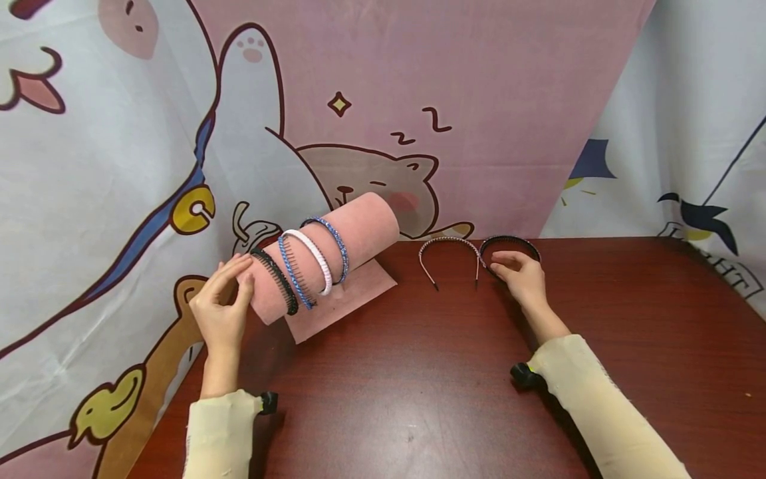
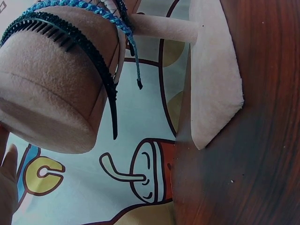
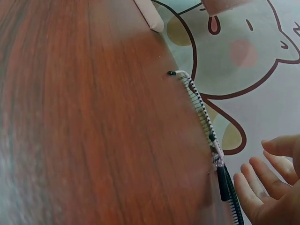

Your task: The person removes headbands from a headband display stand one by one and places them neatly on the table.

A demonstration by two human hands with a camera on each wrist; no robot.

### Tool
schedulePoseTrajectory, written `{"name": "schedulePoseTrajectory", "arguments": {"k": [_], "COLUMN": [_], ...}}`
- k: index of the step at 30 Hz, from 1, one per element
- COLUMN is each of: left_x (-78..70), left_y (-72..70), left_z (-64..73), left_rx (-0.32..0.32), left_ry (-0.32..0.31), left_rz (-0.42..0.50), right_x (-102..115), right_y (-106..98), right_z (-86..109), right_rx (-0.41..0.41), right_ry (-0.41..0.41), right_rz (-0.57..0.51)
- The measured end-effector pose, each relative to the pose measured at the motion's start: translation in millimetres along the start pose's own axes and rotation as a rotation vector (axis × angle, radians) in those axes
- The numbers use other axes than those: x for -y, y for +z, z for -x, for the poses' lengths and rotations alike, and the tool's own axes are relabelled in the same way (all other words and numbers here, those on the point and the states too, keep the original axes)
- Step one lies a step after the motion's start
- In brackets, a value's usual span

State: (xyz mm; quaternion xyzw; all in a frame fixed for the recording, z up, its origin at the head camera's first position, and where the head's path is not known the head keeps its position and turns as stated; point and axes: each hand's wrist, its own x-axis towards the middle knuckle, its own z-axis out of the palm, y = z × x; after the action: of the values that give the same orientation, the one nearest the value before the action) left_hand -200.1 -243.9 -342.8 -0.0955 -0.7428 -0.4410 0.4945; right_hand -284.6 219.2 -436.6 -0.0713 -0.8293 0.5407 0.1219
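Observation:
A pink plush headband stand (image 1: 368,229) has a tilted roll on a flat base. Around the roll sit a black toothed headband (image 1: 278,283), a blue toothed headband (image 1: 291,271), a white headband (image 1: 315,258) and a dark blue headband (image 1: 338,241). At the roll's near end is my left hand (image 1: 221,306), thumb and fingers apart; contact with the plush is hard to tell. My right hand (image 1: 522,279) is beside another black headband (image 1: 509,239) at the table's back edge, fingers loosely extended (image 3: 269,187). A pale, dark-dotted headband (image 1: 449,239) stands just left of it.
The stand's flat pink base (image 1: 341,303) rests on the dark red wooden table (image 1: 407,386). Behind and to the left hangs a cartoon-printed cloth (image 1: 509,100), close against the table's back edge.

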Motion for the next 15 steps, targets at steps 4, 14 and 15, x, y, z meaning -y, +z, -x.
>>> {"name": "schedulePoseTrajectory", "arguments": {"k": [4,14,15], "left_x": [-0.9,0.8,0.7], "left_y": [0.0,0.2,0.3], "left_z": [0.1,-0.1,-0.1], "left_rx": [0.000,-0.004,-0.004], "left_ry": [0.000,0.004,0.004], "left_rz": [0.000,0.007,0.007], "right_x": [4,19,20], "right_y": [3,12,13], "right_z": [0.8,3.5,4.0], "right_rx": [0.020,0.060,0.064], "right_ry": [-0.012,-0.072,-0.079], "right_rz": [-0.030,-0.091,-0.096]}}
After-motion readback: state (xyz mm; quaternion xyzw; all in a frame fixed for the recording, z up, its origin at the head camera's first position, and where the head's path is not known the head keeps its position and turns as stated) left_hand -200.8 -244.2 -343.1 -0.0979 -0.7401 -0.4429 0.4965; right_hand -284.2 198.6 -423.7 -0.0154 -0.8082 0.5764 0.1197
